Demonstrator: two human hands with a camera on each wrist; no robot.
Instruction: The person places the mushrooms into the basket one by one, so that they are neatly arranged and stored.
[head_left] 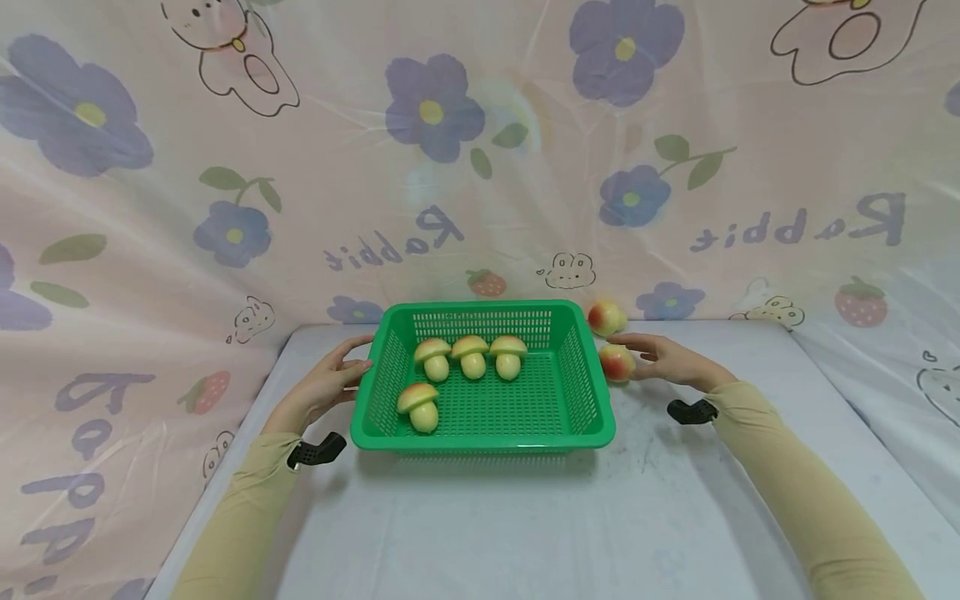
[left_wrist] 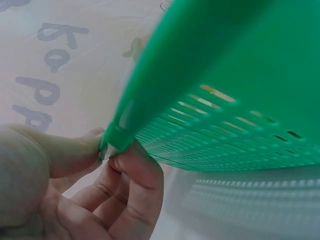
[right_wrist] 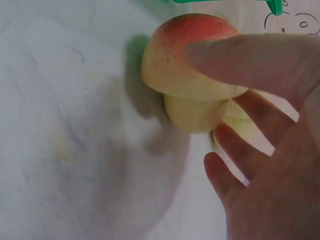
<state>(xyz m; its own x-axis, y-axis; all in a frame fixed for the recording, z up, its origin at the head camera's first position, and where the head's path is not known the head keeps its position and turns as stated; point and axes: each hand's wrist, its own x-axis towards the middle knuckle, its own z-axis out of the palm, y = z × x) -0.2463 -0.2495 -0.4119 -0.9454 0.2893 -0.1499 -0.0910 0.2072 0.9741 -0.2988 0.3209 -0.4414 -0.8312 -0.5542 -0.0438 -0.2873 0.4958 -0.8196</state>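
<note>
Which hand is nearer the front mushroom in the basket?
Left: the left hand pinches the basket just left of the front mushroom; the right hand is beyond the basket's right side, by another mushroom.

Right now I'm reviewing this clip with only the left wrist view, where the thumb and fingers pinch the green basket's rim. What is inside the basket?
Observer: In the head view, four mushrooms lie in the green basket, three in a row toward the back and one at the front left.
Operator: Anything outside it?
Observer: Yes, two more mushrooms, past the basket's right side.
Operator: And where is the right hand?
Observer: At the nearer one of that pair; the right wrist view shows the thumb across its cap, though I can't tell whether it grips.
</note>
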